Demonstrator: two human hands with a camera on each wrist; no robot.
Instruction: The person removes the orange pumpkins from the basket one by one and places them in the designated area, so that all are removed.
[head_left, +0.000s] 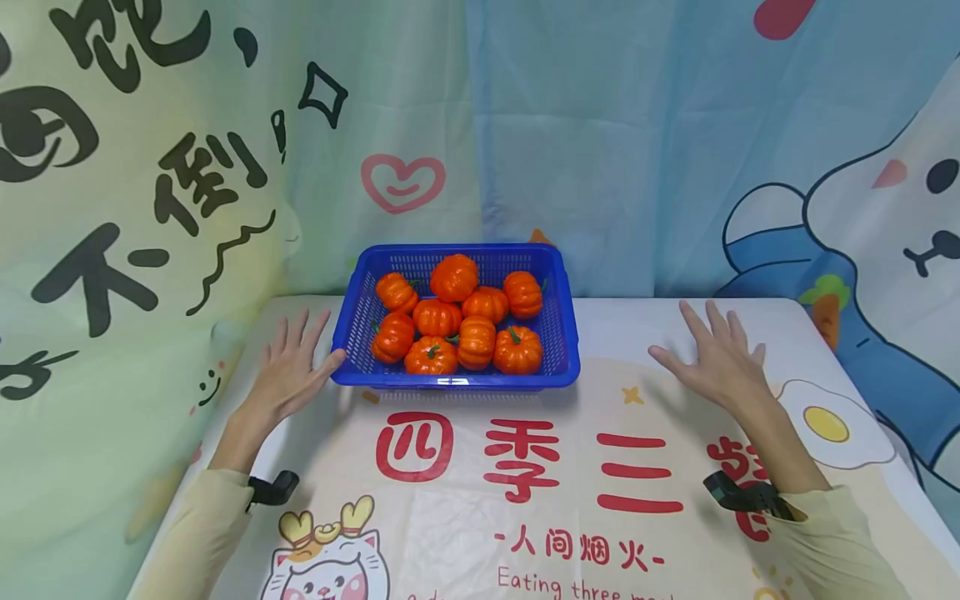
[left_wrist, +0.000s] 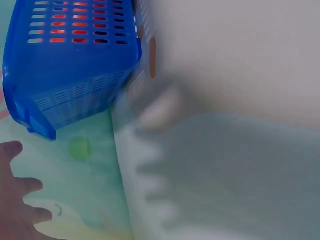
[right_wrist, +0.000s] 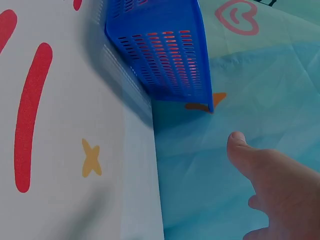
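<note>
A blue plastic basket (head_left: 456, 382) with slotted walls stands near the back edge of the table, holding several small orange pumpkins (head_left: 476, 342). Just left of it is my left hand (head_left: 288, 371), fingers spread and straight, its thumb tip overlapping the basket's left rim in the head view. My right hand (head_left: 716, 358) hovers well to the right of the basket, fingers fanned out, holding nothing. In the left wrist view the basket's slotted side (left_wrist: 75, 55) is close to the left fingertips (left_wrist: 30, 186). The right thumb (right_wrist: 242, 150) points toward the basket in the right wrist view.
A printed white and beige cloth (head_left: 450, 517) with red characters covers the table. Behind it hangs a pastel curtain (head_left: 570, 150) with cartoon prints, close to the basket's back. Dark wrist cameras (head_left: 273, 489) sit on both wrists by the cream sleeves (head_left: 195, 533).
</note>
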